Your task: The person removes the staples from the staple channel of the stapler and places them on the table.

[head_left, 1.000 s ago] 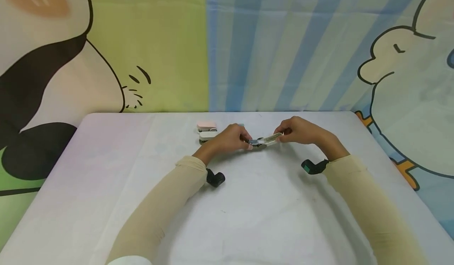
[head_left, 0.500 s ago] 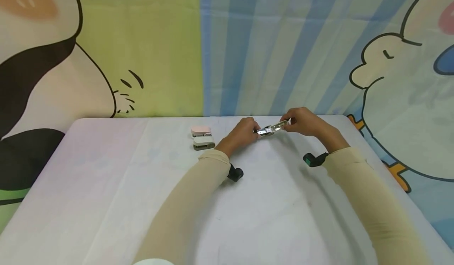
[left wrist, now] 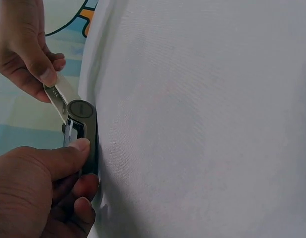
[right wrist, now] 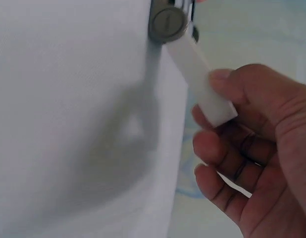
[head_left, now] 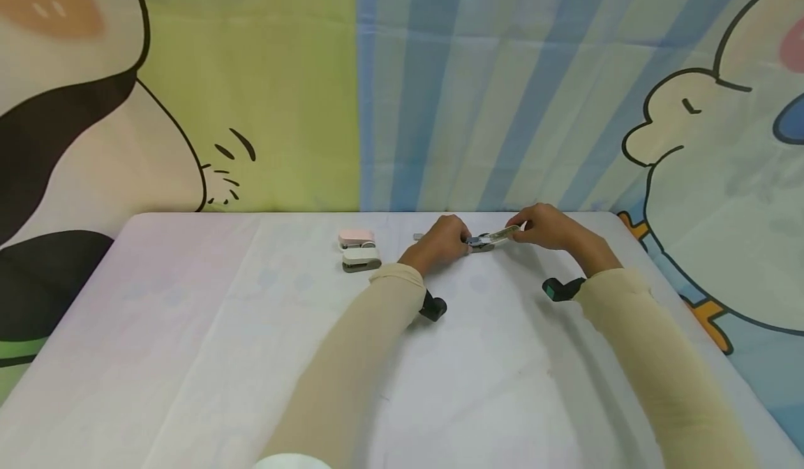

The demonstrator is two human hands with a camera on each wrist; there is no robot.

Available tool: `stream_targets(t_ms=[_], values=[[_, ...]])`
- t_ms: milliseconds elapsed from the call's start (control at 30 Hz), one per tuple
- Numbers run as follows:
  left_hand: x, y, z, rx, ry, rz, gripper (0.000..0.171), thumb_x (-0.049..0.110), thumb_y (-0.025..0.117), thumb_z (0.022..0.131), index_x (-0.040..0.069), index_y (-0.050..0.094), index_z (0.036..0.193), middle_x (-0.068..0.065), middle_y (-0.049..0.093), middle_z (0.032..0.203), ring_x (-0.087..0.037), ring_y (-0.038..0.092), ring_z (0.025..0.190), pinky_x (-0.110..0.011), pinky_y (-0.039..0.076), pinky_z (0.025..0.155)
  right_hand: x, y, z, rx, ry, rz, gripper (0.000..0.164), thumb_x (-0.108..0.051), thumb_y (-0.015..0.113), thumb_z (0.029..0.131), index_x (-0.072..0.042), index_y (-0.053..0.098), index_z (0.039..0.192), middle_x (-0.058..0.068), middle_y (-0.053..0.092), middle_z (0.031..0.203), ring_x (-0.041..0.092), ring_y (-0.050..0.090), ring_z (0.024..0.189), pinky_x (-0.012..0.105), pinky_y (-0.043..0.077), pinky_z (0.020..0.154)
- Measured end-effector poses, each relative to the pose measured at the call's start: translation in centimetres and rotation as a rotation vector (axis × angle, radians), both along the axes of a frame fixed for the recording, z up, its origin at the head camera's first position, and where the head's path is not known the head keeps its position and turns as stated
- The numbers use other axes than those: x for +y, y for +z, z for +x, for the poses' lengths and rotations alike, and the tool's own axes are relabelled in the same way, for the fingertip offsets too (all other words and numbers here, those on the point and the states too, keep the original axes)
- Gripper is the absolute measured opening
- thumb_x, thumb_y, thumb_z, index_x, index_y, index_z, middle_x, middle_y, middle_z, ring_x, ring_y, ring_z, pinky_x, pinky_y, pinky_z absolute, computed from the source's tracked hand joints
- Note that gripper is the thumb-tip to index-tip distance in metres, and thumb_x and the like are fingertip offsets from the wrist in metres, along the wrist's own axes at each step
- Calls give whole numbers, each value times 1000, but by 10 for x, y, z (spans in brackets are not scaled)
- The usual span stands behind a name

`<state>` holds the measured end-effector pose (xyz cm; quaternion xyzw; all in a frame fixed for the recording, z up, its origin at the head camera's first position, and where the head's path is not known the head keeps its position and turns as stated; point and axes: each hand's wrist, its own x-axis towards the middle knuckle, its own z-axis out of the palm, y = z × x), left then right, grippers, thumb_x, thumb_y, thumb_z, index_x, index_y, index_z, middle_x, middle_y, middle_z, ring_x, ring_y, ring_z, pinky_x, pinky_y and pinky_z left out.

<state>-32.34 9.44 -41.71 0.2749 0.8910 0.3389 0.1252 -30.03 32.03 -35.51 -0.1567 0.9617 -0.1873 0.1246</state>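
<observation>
An unfolded stapler with a white upper arm and grey base lies between the hands near the table's far edge. My left hand grips its base end; in the left wrist view the thumb of the left hand presses beside the metal staple channel. The right hand pinches the free end of the raised arm. Up close in the right wrist view, that white arm sits between the thumb and forefinger of the right hand, angled away from the round grey hinge.
Left of the hands, a pink stapler and a white stapler stand folded, one behind the other. A small grey piece shows partly behind the left hand. The white tabletop ends at a printed cloth backdrop.
Both hands have shifted right along the table with the stapler, away from the pink and white staplers. The stapler tilted to show its shiny metal, then tilted back. The head view shifted slightly.
</observation>
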Motion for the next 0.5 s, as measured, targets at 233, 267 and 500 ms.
stream_targets(t_ms=[233,267,500], values=[[-1,-6,0,-23,15,38,20,12,70,92,6,74,110,-2,70,102,-10,57,86,-24,46,76,8,-13,2,-14,-11,-75,38,-17,61,97,3,60,129,13,68,96,22,53,73,35,41,61],[-2,-6,0,-16,5,32,19,13,69,92,6,74,109,-2,69,101,-11,56,85,-24,45,76,7,-13,2,-7,-10,-71,39,-18,60,97,2,60,130,14,68,98,23,54,75,36,42,62],[-7,1,0,7,-66,-36,57,36,70,90,1,57,134,-8,64,115,-13,55,96,-27,44,84,-2,-11,7,240,-49,-101,48,-38,56,99,2,63,125,19,63,116,32,59,97,50,48,78]])
